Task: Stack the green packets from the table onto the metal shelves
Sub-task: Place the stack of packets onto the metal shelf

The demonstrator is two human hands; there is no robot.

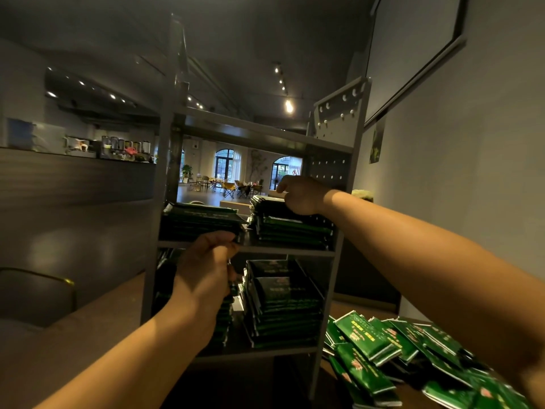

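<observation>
A single wide-angle view came from the person's head, facing forward and slightly down at the metal shelves [253,249], which stood close in front and filled the middle of the frame. Both forearms reached in from the bottom edge (the lens bent straight lines near the borders). The table [348,308] lay low on the right, near the camera. Through the open shelving the view carried on into a far, brighter room.

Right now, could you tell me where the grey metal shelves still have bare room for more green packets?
The top shelf looks bare. A narrow gap separates the middle shelf's two stacks; left hand and right hand crowd there. The lower shelf is nearly filled. Loose green packets cover the table.
</observation>
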